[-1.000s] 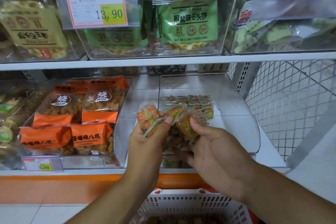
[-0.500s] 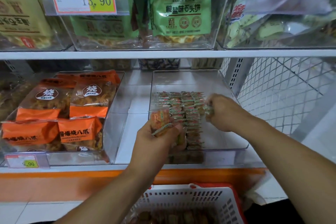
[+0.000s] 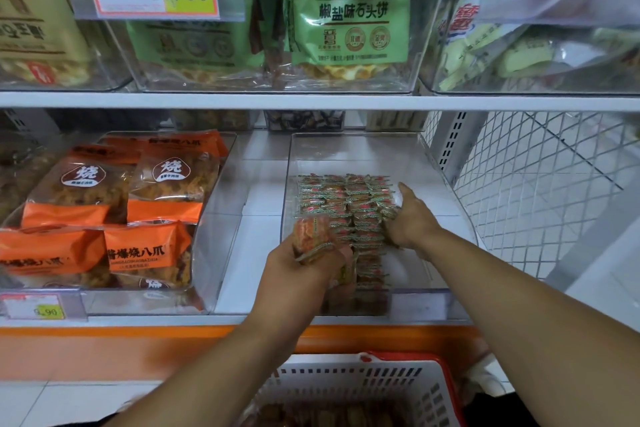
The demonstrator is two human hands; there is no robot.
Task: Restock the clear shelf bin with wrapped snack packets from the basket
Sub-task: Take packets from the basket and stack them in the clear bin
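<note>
My left grip (image 3: 304, 263) clamps packets (image 3: 313, 241) at the bin's (image 3: 433, 302) front, my right grip (image 3: 410, 222) pressing half-curled against the stacked rows (image 3: 346, 204) inside.

Soft, even overhead light; glare streaks the clear bins (image 3: 349, 87) above the hands. Edges bow from wide-angle distortion; lower-left forearm blurs.

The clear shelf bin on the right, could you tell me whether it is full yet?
Partly full: packet rows cover the clear shelf bin floor's left part only.
</note>
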